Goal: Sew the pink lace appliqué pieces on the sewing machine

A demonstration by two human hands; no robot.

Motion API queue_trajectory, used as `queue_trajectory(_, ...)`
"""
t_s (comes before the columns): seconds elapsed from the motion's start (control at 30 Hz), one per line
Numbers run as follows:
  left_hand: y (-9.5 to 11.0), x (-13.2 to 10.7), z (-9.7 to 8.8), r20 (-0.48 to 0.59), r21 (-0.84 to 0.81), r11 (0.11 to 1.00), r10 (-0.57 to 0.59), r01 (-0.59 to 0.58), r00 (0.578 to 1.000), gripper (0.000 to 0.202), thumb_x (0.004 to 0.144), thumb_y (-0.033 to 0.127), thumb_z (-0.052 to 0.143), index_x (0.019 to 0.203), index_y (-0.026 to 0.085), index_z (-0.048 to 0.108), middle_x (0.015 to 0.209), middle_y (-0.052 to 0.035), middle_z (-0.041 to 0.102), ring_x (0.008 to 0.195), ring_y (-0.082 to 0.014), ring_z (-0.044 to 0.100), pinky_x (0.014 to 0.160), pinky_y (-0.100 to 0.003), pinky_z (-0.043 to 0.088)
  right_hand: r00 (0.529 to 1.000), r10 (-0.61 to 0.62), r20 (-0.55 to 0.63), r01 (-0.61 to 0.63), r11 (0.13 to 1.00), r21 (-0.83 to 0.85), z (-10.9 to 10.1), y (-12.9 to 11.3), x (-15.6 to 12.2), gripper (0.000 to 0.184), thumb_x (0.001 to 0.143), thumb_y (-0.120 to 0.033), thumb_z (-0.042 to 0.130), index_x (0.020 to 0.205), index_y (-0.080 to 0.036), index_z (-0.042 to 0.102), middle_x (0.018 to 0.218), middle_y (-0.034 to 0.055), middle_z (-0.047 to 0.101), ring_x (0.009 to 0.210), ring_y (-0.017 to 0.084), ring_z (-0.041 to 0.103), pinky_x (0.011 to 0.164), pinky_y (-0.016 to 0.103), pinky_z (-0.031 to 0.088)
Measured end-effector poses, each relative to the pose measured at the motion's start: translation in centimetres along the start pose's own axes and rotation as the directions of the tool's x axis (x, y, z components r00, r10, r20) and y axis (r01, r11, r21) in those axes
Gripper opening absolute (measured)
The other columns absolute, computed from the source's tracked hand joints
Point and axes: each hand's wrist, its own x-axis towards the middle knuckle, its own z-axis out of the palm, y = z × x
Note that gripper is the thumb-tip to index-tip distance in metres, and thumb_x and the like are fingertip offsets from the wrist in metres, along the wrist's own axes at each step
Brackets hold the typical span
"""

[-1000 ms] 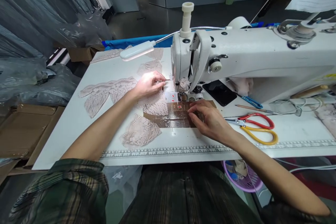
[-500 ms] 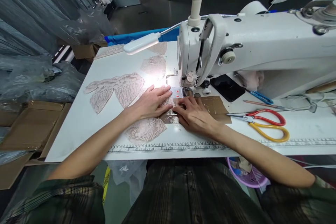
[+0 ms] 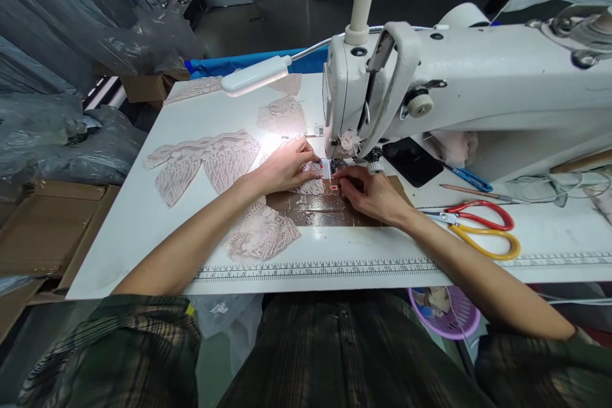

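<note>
My left hand (image 3: pixel 285 169) lies on a pale pink lace piece (image 3: pixel 268 223) just left of the needle area of a white sewing machine (image 3: pixel 430 95), fingers stretched flat and pressing the lace down. My right hand (image 3: pixel 370 194) rests on a brown taped template (image 3: pixel 325 211) in front of the presser foot, its fingertips pinched at the lace edge by the small red marks. The lace runs from under my left hand down toward the ruler strip (image 3: pixel 310 268) on the table's front edge.
More lace pieces (image 3: pixel 201 162) lie at the left and back of the white table (image 3: pixel 143 229). Red-and-yellow scissors (image 3: pixel 478 229), a pencil, blue snips and a dark phone (image 3: pixel 411 162) sit at the right. A lamp (image 3: pixel 255 75) shines over the work. A purple basket (image 3: pixel 447 312) hangs below.
Both hands have moved farther in toward the needle, pushing the lace and the brown template with them. The right fingertips went from lying flat to pinching at the lace edge.
</note>
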Motion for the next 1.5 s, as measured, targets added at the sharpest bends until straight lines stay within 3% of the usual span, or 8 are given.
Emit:
queue_trajectory(0.23,0.1,0.1,1.1,-0.065,-0.191,0.978,0.077,-0.088,0.995,0.015,0.095,0.027,0.052,0.083,0.020,0.057,0.085,-0.0042,0.065,0.085,-0.0191,0.060,0.090,-0.042,0.047,0.958,0.173,0.228,-0.211,0.966,0.150,0.9,-1.3,1.0,0.030,0.085,-0.048,0.063,0.091,-0.018,0.063,0.070,0.0008,0.065,0.056,0.012,0.057,0.055,0.026,0.043)
queue_trajectory(0.4,0.5,-0.2,1.2,-0.025,-0.372,0.928,-0.022,0.011,0.999,0.011,0.094,0.028,0.052,0.088,0.019,0.055,0.073,-0.0008,0.065,0.065,-0.0127,0.060,0.067,-0.029,0.051,0.953,0.249,0.173,-0.263,0.963,0.059,1.4,-1.9,1.2,0.019,0.089,-0.035,0.057,0.080,-0.019,0.061,0.063,-0.0015,0.062,0.052,0.012,0.056,0.055,0.027,0.040)
queue_trajectory(0.6,0.7,0.0,1.9,-0.121,-0.495,0.868,-0.038,-0.027,0.992,0.012,0.088,0.026,0.063,0.096,0.018,0.059,0.084,-0.0032,0.071,0.066,-0.0105,0.063,0.058,-0.022,0.051,0.944,0.249,0.216,-0.279,0.952,0.123,1.5,-0.9,0.8,0.020,0.087,-0.037,0.058,0.081,-0.019,0.064,0.065,-0.0010,0.065,0.051,0.012,0.057,0.051,0.025,0.040)
queue_trajectory(0.9,0.5,0.2,2.1,-0.080,-0.499,0.864,-0.127,0.070,0.989,0.010,0.087,0.025,0.062,0.095,0.018,0.061,0.080,-0.0018,0.070,0.070,-0.0120,0.065,0.063,-0.025,0.052,0.955,0.206,0.214,-0.233,0.967,0.106,1.5,-0.9,0.7,0.014,0.085,-0.026,0.053,0.075,-0.019,0.061,0.060,-0.0018,0.062,0.050,0.011,0.055,0.050,0.024,0.038)
queue_trajectory(1.17,1.6,1.0,2.4,-0.099,-0.227,0.968,-0.135,0.109,0.986,0.011,0.085,0.020,0.058,0.096,0.018,0.058,0.086,-0.0025,0.068,0.076,-0.0168,0.063,0.068,-0.030,0.050,0.904,0.293,0.311,-0.346,0.929,0.132,0.8,-1.3,1.0,0.017,0.088,-0.029,0.056,0.074,-0.020,0.056,0.066,0.0017,0.068,0.050,0.013,0.061,0.051,0.026,0.045)
queue_trajectory(1.23,1.5,1.1,1.7,-0.165,-0.111,0.992,-0.076,0.058,0.983,0.018,0.086,0.027,0.062,0.101,0.018,0.058,0.098,-0.0065,0.068,0.089,-0.0212,0.063,0.075,-0.035,0.051,0.907,0.292,0.302,-0.312,0.950,0.020,-0.2,-0.8,0.7,0.027,0.089,-0.041,0.058,0.071,-0.021,0.058,0.061,0.0020,0.066,0.050,0.015,0.060,0.053,0.028,0.045)
queue_trajectory(1.37,1.2,1.1,0.2,-0.377,0.044,0.997,-0.041,0.063,0.925,0.015,0.091,0.029,0.057,0.100,0.017,0.060,0.106,-0.0099,0.066,0.096,-0.0234,0.060,0.075,-0.037,0.048,0.996,0.090,0.006,-0.082,0.930,-0.359,-1.3,0.5,-0.3,0.032,0.091,-0.048,0.054,0.084,-0.020,0.068,0.068,0.0044,0.068,0.062,0.019,0.061,0.059,0.030,0.041)
queue_trajectory(1.5,2.6,0.5,0.5,-0.317,0.128,0.989,-0.023,0.067,0.948,0.020,0.095,0.024,0.048,0.085,0.016,0.064,0.083,-0.0076,0.067,0.072,-0.0192,0.058,0.062,-0.034,0.042,0.967,-0.243,0.074,0.249,0.853,-0.459,-0.8,1.5,-1.4,0.035,0.094,-0.032,0.049,0.122,-0.023,0.068,0.102,0.0087,0.071,0.078,0.020,0.062,0.063,0.030,0.041)
